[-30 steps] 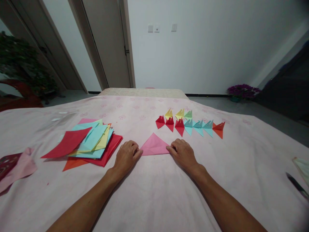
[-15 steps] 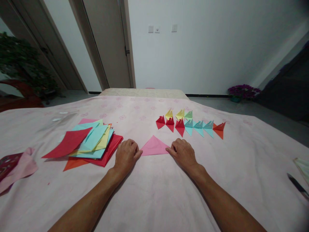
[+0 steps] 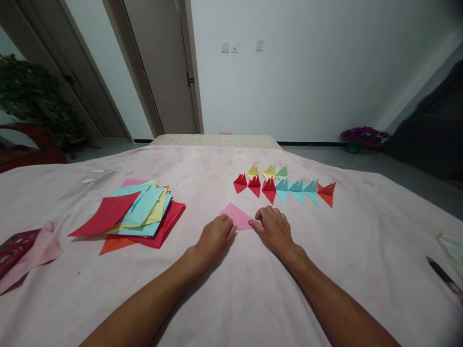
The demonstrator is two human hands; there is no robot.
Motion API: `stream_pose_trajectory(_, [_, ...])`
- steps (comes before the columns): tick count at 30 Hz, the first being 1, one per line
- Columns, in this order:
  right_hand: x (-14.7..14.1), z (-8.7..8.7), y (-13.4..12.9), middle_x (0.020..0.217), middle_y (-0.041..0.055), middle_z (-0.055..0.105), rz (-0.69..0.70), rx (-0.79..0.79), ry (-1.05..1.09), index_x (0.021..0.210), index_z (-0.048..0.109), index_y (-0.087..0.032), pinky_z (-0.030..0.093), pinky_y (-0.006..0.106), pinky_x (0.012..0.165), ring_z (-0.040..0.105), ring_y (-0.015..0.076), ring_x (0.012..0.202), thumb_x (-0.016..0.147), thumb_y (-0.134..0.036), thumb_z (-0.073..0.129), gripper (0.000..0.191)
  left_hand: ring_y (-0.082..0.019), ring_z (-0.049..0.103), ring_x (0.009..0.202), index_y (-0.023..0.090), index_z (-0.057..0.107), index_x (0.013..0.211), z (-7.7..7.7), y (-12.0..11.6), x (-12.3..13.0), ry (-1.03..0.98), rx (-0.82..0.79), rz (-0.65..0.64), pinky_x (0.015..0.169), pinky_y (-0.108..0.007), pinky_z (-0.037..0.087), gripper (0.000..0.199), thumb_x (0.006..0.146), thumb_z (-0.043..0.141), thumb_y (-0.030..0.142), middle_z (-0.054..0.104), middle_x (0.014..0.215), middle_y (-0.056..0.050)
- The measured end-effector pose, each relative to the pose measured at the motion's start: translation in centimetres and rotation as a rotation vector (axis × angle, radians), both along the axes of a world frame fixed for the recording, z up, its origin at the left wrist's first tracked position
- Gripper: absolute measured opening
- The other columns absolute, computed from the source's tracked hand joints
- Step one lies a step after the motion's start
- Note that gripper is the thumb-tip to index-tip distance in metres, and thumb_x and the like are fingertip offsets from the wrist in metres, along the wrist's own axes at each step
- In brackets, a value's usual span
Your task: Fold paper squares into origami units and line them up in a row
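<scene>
A pink sheet of paper (image 3: 239, 218), folded to a triangle, lies flat on the cloth in front of me. My left hand (image 3: 218, 236) rests over its left part and lower edge, fingers curled together, hiding the left corner. At the right corner, my right hand (image 3: 274, 226) pinches the paper between thumb and fingers. Beyond the right hand stand folded paper birds: red ones (image 3: 269, 190), light blue ones (image 3: 297, 191), yellow ones (image 3: 269, 171), a green one (image 3: 281, 172) and an orange one (image 3: 327, 193).
Left of my hands lies a pile of coloured sheets (image 3: 141, 212). A dark red packet (image 3: 18, 248) with pink cloth or paper (image 3: 39, 255) is at the far left. A black pen-like object (image 3: 443, 274) lies at the right edge of the pink tablecloth (image 3: 231, 299).
My left hand has moved right from the triangle's left corner onto its left part and lower edge. The right hand has stayed at the right corner.
</scene>
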State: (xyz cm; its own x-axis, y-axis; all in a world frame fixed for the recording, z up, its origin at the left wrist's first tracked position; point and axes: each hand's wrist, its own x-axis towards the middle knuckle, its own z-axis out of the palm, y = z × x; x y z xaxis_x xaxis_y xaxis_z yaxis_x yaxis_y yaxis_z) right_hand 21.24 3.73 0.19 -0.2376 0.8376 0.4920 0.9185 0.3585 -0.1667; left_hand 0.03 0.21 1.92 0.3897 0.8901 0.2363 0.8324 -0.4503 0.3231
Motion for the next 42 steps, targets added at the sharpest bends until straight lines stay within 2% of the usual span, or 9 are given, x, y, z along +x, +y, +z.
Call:
stream_pose_trajectory(2, [-0.1,0.1,-0.1,0.084,0.0024,0.059,-0.008,-0.016,-0.01,0.081,0.056,-0.022,0.031,0.033,0.07,0.05,0.0212,0.08,0.085,-0.042,0.068,0.024,-0.024,0.066,0.103,0.015,0.063,0.101,-0.3,0.9,1.9,-0.017,0.014,0.014,0.088,-0.038,0.054,0.021,0.097,0.048,0.028,0.069,0.109,-0.013])
stream_pose_trajectory(5, [-0.1,0.5,-0.3,0.085,0.0022,0.06,-0.025,-0.051,-0.024,0.083,0.056,-0.022,0.031,0.033,0.071,0.051,0.0212,0.082,0.086,-0.04,0.068,0.022,-0.03,0.043,0.137,0.01,0.05,0.133,-1.4,2.0,3.6,0.053,0.076,0.005,0.11,-0.047,0.039,0.044,0.097,0.048,0.034,0.048,0.145,-0.02])
stream_pose_trajectory(8, [0.0,0.6,-0.4,0.086,0.0024,0.061,-0.032,-0.053,-0.03,0.084,0.056,-0.022,0.03,0.033,0.072,0.051,0.021,0.082,0.087,-0.039,0.066,0.02,-0.032,0.028,0.145,0.011,0.039,0.146,-2.1,2.2,3.4,0.15,0.058,-0.008,0.116,-0.05,0.028,0.058,0.099,0.04,0.044,0.035,0.155,-0.018])
stream_pose_trajectory(17, [0.9,0.9,-0.9,0.091,0.0058,0.066,-0.021,-0.059,0.037,0.087,0.061,-0.022,0.039,0.038,0.076,0.056,0.0245,0.087,0.092,-0.035,0.058,0.014,-0.03,0.026,0.146,0.014,0.032,0.151,-2.0,1.4,-1.2,0.251,0.046,-0.015,0.117,-0.05,0.025,0.059,0.1,0.032,0.045,0.029,0.158,-0.015])
stream_pose_trajectory(20, [-0.5,1.8,-0.6,0.117,0.0118,0.066,0.145,-0.041,0.117,0.115,0.061,-0.019,0.042,0.044,0.093,0.057,0.0262,0.11,0.099,-0.03,0.042,0.027,-0.031,0.028,0.145,0.012,0.033,0.15,-2.2,1.3,-1.4,0.251,0.05,-0.002,0.117,-0.05,0.025,0.06,0.099,0.034,0.043,0.03,0.157,-0.016])
stream_pose_trajectory(25, [-5.2,1.2,0.0,0.156,0.0151,0.033,0.521,-0.211,0.082,0.152,0.026,-0.014,0.031,0.048,0.116,0.026,0.024,0.146,0.103,-0.038,0.026,0.055,-0.03,0.027,0.146,0.011,0.032,0.15,-2.3,1.3,-1.5,0.247,0.056,-0.009,0.117,-0.049,0.023,0.061,0.097,0.039,0.038,0.03,0.157,-0.017])
stream_pose_trajectory(29, [-6.7,0.0,-0.2,0.159,0.0179,0.022,0.487,-0.405,0.008,0.155,0.015,-0.009,0.025,0.049,0.119,0.019,0.0256,0.148,0.102,-0.051,0.021,0.068,-0.029,0.025,0.147,0.013,0.029,0.152,-2.2,1.2,-1.9,0.265,0.055,-0.05,0.118,-0.048,0.022,0.066,0.092,0.046,0.035,0.029,0.158,-0.014])
stream_pose_trajectory(37, [-2.9,0.5,0.7,0.16,0.0168,0.012,0.449,-0.452,-0.219,0.154,0.02,-0.007,0.014,0.049,0.122,0.008,0.0273,0.149,0.099,-0.057,0.025,0.075,-0.03,0.023,0.147,0.01,0.029,0.152,-2.0,1.3,-3.7,0.303,0.031,-0.027,0.118,-0.05,0.023,0.07,0.098,0.028,0.055,0.026,0.158,-0.017])
stream_pose_trajectory(42, [-2.2,0.9,1.2,0.16,0.0171,0.013,0.41,-0.456,-0.257,0.153,0.024,-0.006,0.013,0.048,0.122,0.01,0.027,0.149,0.099,-0.053,0.029,0.072,-0.029,0.022,0.148,0.014,0.029,0.152,-2.2,1.3,-5.5,0.313,0.028,0.076,0.118,-0.051,0.021,0.066,0.099,0.028,0.053,0.026,0.159,-0.015])
